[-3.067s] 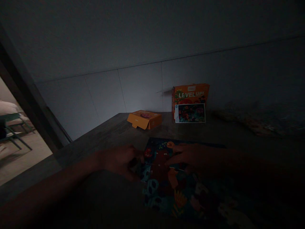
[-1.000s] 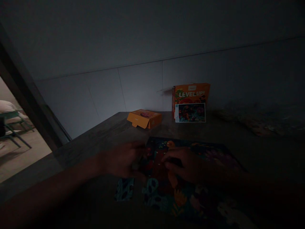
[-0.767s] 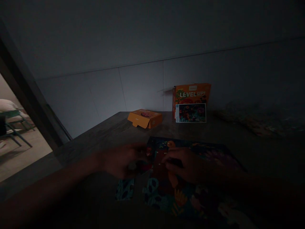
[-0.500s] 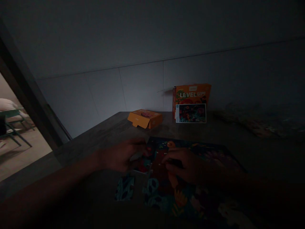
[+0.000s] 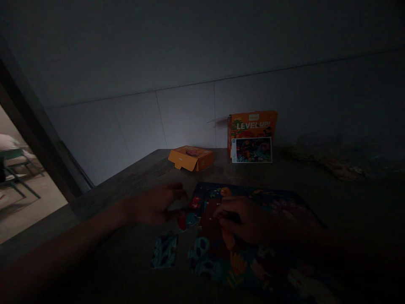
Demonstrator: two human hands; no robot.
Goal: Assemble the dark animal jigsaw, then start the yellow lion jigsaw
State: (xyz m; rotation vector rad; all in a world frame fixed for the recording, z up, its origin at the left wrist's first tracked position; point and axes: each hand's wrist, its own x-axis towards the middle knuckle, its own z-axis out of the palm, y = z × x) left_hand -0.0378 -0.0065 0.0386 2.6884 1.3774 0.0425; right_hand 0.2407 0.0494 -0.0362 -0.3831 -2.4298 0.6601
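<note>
The scene is very dark. A colourful jigsaw puzzle [image 5: 253,253] lies assembled on the dark table [image 5: 133,181]. My left hand [image 5: 155,204] is at the puzzle's left edge, its fingers pinching a red and blue puzzle piece [image 5: 187,219] there. My right hand [image 5: 245,217] rests with curled fingers on the upper left part of the puzzle. One loose teal piece [image 5: 164,251] lies on the table just left of the puzzle, below my left hand.
An orange puzzle box reading "LEVEL UP!" [image 5: 252,137] stands against the tiled wall. A small flat orange box [image 5: 190,158] lies left of it. Dim loose items [image 5: 344,162] sit at the back right. A doorway [image 5: 19,198] opens at left.
My left hand has pulled pieces off the puzzle's left edge: a teal one now lies apart on the table, and the hand has lifted slightly with a red and blue one. My right hand stays.
</note>
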